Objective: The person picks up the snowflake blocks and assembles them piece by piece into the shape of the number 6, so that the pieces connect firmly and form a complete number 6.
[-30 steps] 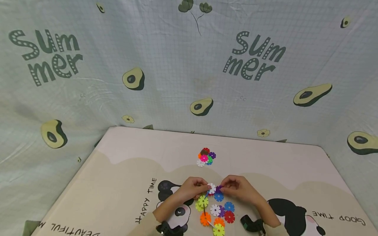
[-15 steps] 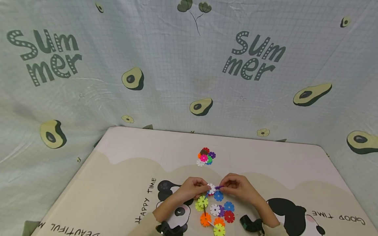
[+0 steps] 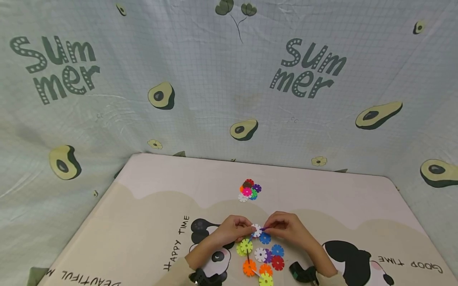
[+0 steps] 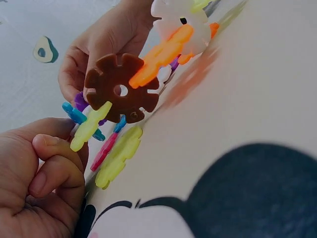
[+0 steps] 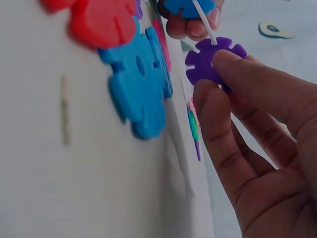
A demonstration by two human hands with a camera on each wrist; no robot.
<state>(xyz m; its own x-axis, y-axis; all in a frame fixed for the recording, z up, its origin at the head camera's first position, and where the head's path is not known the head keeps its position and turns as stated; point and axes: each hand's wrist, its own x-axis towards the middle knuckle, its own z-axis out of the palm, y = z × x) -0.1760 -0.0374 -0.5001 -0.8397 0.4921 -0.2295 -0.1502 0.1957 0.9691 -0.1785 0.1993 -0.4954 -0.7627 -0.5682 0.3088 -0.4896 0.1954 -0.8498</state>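
Notched plastic snowflake discs are joined slot to slot into a chain. My left hand point(image 3: 232, 231) pinches the white disc point(image 3: 256, 230) at its far end. Between thumb and fingers, my right hand point(image 3: 289, 229) holds a purple disc point(image 5: 202, 63). In the right wrist view the white disc shows edge-on, its rim meeting a slot of the purple one. Toward the person the chain runs through a blue disc, a yellow disc point(image 3: 246, 246), a brown disc point(image 4: 106, 84) and an orange disc point(image 3: 249, 268). The left fingertips partly hide the white disc.
Beside the chain lie loose discs: a blue disc point(image 3: 277, 250), a red disc point(image 3: 278, 262) and a white disc point(image 3: 261, 254) near a purple one. Another blue disc point(image 3: 265, 238) lies below the hands. A mixed pile of discs point(image 3: 247, 191) sits farther back on the printed tablecloth point(image 3: 143, 222).
The purple disc has turned from facing the head camera to edge-on, against the white disc. My right hand has shifted slightly left; the left hand stays almost still.
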